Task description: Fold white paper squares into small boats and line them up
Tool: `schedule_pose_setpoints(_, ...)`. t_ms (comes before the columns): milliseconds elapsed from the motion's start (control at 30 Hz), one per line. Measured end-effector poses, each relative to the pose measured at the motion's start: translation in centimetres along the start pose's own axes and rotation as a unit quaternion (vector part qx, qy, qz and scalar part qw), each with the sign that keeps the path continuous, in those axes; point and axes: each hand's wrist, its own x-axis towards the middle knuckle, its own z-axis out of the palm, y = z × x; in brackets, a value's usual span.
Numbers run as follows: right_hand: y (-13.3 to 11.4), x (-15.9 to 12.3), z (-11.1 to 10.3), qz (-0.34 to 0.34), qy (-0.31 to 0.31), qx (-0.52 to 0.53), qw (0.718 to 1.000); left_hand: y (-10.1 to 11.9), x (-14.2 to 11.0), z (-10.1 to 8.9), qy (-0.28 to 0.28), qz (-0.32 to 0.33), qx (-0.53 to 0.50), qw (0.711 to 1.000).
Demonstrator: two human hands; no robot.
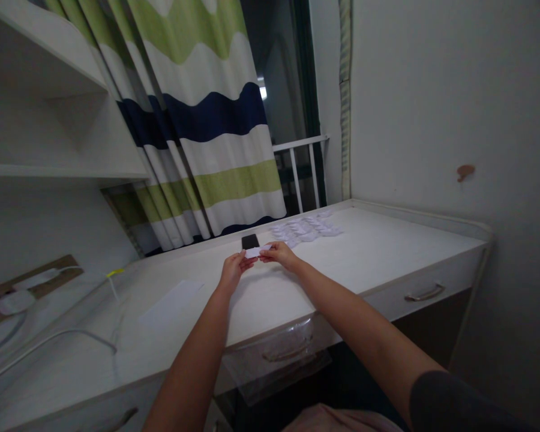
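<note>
A small white rectangular piece (257, 252), which looks like folded paper, is held up over the desk between both hands. My left hand (233, 267) pinches its left end, and the fingers of my right hand (281, 254) are closed on the right end. Just behind it lies a dark, phone-like slab (250, 240), partly covered by the white piece. Several white folded or twisted pieces (308, 228) lie in rows beyond my right hand. A flat white sheet of paper (173, 301) rests on the desk to the left of my left hand.
The white desk (342, 258) runs along the window wall, with a striped curtain (216, 132) behind. A cable (72, 331) and power strip (31, 282) are at the left, under a shelf (63, 171). Clear plastic (274, 360) hangs over a front drawer.
</note>
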Motion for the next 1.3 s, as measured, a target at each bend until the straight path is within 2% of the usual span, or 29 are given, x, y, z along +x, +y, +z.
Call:
schedule_pose_setpoints(300,-0.33,-0.03,0.31,0.018,0.01,0.012,1.0,-0.78,0.84,-0.3,0.017,0.03,0.005,0.999)
schedule_pose_setpoints(533,0.02,0.33,0.09,0.019,0.008,0.028,0.999,-0.54,0.6,-0.23,0.025,0.034,0.009,0.999)
schedule_pose_setpoints(733,0.09,0.6,0.01,0.018,0.031,0.012,0.999,-0.58,0.54,-0.17,0.01,0.025,0.015,1.0)
schedule_pose_setpoints(933,0.05,0.43,0.16,0.019,0.043,0.0,0.999,-0.41,0.39,-0.3,-0.002,0.03,-0.029,0.999)
schedule_pose_setpoints(1300,-0.17,0.22,0.15,0.022,0.042,-0.007,0.999,-0.07,0.28,-0.35,-0.028,0.01,-0.07,0.997)
